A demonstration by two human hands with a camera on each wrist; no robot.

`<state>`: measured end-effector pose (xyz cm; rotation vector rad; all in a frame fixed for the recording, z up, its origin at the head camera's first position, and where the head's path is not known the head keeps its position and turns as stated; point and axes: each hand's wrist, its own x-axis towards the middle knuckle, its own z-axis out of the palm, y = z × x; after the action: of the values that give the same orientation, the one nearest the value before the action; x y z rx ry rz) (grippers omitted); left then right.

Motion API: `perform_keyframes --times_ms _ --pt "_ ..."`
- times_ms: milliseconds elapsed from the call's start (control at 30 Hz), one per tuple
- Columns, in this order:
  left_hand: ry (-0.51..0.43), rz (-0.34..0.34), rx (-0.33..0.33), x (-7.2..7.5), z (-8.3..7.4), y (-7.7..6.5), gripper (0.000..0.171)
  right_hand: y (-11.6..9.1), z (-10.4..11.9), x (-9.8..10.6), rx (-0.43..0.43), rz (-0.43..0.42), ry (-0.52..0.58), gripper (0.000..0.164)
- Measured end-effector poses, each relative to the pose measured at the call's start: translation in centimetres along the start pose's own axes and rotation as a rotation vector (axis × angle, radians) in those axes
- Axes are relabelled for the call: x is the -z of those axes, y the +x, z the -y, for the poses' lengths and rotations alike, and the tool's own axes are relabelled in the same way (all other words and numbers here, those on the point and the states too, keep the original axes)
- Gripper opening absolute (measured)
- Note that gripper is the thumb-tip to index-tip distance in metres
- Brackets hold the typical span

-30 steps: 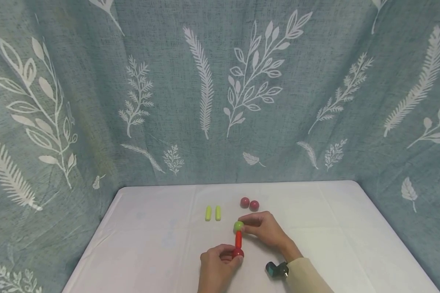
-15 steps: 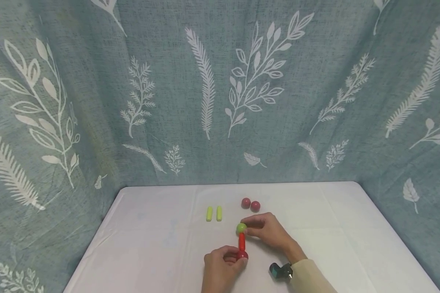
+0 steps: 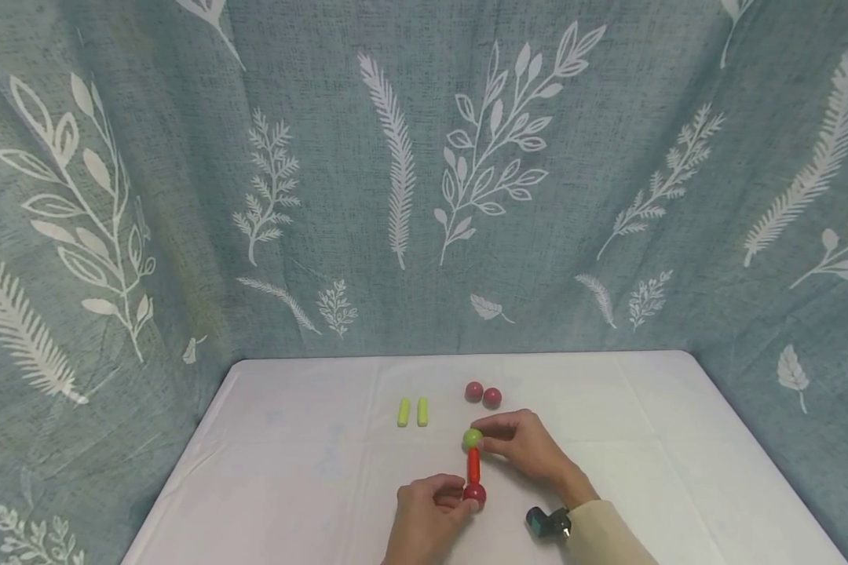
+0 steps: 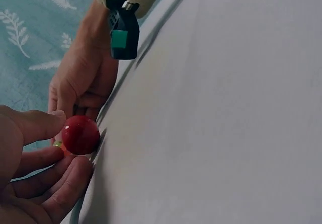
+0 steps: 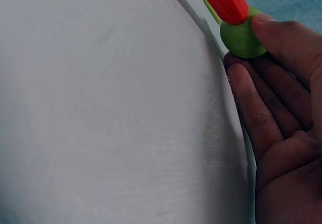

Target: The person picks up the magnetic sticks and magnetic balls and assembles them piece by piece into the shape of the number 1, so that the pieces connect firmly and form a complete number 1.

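Note:
A red ball (image 3: 475, 493), a red-orange stick (image 3: 473, 466) and a green ball (image 3: 472, 439) stand in one line, the stick's ends meeting the balls. The left hand (image 3: 429, 514) pinches the red ball between thumb and fingers at the near end. At the far end, the right hand (image 3: 526, 447) grips the green ball with thumb and fingertips. In the right wrist view, the ribbed stick (image 5: 224, 0) meets the green ball (image 5: 242, 38). From the left wrist, the red ball (image 4: 80, 135) hides most of the stick.
Two yellow-green sticks (image 3: 403, 412) lie side by side farther back on the white-covered table (image 3: 290, 471). Two dark red balls (image 3: 492, 398) rest near the right hand. A small black camera (image 3: 547, 522) is on the right wrist. A patterned curtain (image 3: 424, 196) surrounds the table.
Both hands and the joined balls and stick have shifted slightly to the right. Each hand keeps its hold on its ball. The loose sticks and balls stay put.

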<state>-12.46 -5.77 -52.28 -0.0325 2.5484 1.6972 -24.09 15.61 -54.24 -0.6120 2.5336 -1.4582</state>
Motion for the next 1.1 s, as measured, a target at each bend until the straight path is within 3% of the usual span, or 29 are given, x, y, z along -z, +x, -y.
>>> perform_keyframes --times_ms 367,633,867,1100 --pt "0.060 -0.072 0.022 3.3 0.5 0.7 0.027 0.8 0.0 -0.4 0.007 -0.022 -0.028 0.026" --pt "0.064 -0.144 -0.055 5.5 1.0 1.6 0.024 1.8 0.4 -0.8 0.021 -0.024 -0.052 0.030" --pt "0.092 -0.198 -0.073 6.5 1.2 2.0 0.021 2.1 0.8 -0.9 0.008 -0.028 -0.057 0.029" --pt "0.070 -0.202 -0.077 6.9 1.7 2.0 0.020 2.2 0.9 -1.3 0.043 -0.033 -0.088 0.031"
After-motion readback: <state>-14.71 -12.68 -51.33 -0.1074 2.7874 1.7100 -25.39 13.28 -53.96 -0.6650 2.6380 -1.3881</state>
